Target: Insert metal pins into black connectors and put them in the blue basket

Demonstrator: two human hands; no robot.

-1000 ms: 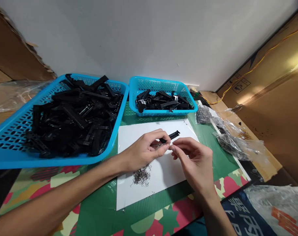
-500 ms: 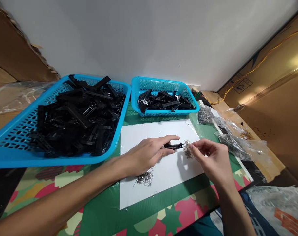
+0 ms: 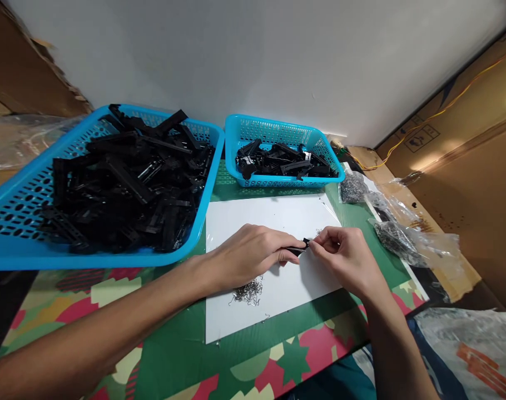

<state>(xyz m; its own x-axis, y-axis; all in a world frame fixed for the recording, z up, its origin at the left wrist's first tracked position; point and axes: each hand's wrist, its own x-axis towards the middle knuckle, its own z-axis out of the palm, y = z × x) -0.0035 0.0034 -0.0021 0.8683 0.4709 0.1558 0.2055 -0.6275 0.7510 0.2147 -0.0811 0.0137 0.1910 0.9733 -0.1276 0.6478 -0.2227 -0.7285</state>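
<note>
Between left hand [image 3: 249, 254] and right hand [image 3: 345, 256], black part [image 3: 296, 250], left pinching it, right fingertips together

Looks like a small workshop: black parts [image 3: 130, 180] heaped in blue basket [image 3: 86, 260] left, bagged metal bits [image 3: 397, 241] and cardboard box [image 3: 482, 183] right.

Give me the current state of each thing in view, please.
Left hand: closed on the held part
Right hand: fingers pinched at the part's tip; anything between them is hidden
Held part: partly covered by fingers
Large basket: heaped with black parts
Small basket: partly filled
Wire pile: loose, on the white sheet
White sheet: flat on table
Bags: crumpled, metal bits inside
</note>
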